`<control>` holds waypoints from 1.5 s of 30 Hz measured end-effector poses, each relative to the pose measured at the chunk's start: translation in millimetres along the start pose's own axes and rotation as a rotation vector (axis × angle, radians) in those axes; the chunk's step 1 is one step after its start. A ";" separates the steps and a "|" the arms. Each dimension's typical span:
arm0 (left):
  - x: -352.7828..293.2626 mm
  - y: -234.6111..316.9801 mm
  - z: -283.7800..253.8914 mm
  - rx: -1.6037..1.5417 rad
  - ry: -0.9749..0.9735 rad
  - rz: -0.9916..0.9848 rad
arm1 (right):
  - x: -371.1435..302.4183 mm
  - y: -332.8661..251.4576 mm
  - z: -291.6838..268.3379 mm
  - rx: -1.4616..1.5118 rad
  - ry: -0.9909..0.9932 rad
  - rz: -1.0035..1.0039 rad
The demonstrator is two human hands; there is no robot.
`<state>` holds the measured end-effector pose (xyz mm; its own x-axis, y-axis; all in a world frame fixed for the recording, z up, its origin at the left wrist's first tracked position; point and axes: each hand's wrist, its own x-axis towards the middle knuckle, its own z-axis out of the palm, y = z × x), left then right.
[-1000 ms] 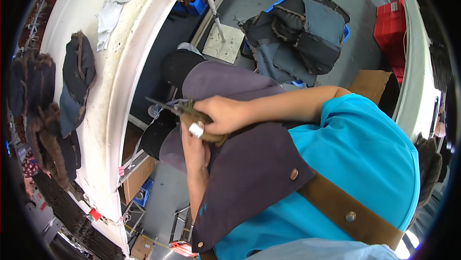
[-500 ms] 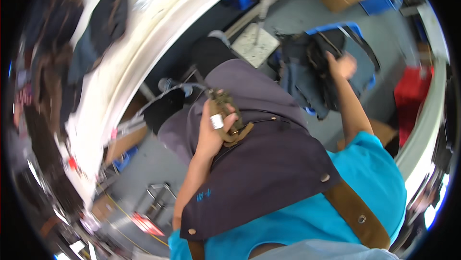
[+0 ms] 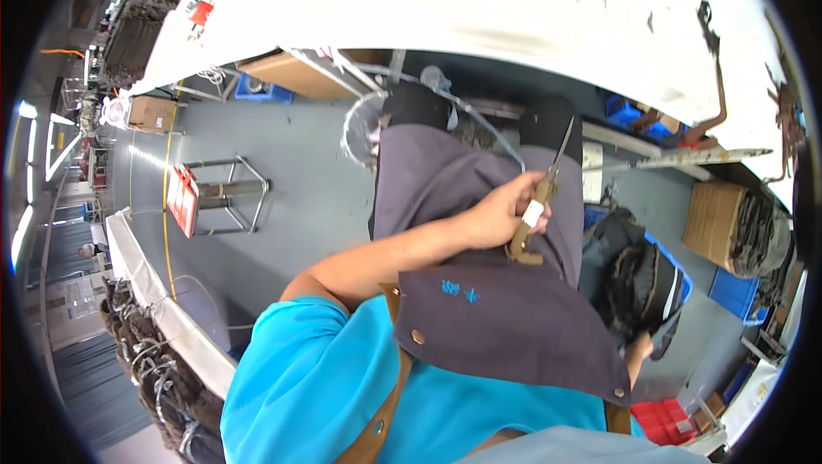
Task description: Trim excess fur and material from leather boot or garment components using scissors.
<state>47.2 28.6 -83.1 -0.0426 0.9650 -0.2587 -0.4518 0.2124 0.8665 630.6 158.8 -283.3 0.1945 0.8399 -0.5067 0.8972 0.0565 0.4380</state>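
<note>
My left hand [image 3: 514, 211] is closed round a bundle of olive-brown webbing straps [image 3: 522, 240] with a white label, held over my lap. A thin pointed metal piece [image 3: 562, 145] sticks up from the top of the hand; its kind is unclear. At the right, my right hand [image 3: 639, 353] is by the near edge of a blue crate [image 3: 682, 280], pinching a dark grey fabric piece [image 3: 666, 333]; some fingers are hidden. Dark fabric pieces [image 3: 621, 246] with black straps lie heaped in that crate.
A white-covered table [image 3: 342, 10] runs across the far side. A cardboard box [image 3: 712, 223] with folded fabric and another blue bin [image 3: 735, 295] stand far right. Near right is a red bin [image 3: 664, 421]. A metal-framed stool [image 3: 227, 194] stands left on the grey floor.
The view has turned, so the table now lies straight ahead. My right hand has moved from atop the heap to the crate's near side. My left hand still holds the straps.
</note>
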 end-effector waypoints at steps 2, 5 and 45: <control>4.4 7.9 -3.4 -0.034 -0.066 0.022 | -29.4 56.7 20.6 0.885 0.466 0.340; -0.8 27.0 -7.4 -0.029 -0.063 0.047 | -131.5 -14.4 -147.4 1.096 0.499 -0.104; -20.5 -15.9 -137.8 0.772 0.685 0.204 | -268.1 -418.1 -328.3 1.781 -0.117 -0.903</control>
<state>-67.5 -15.7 -150.5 -0.6576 0.7514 -0.0543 0.3014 0.3285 0.8951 73.2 87.2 -86.8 -0.5017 0.8446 -0.1869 0.0318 -0.1979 -0.9797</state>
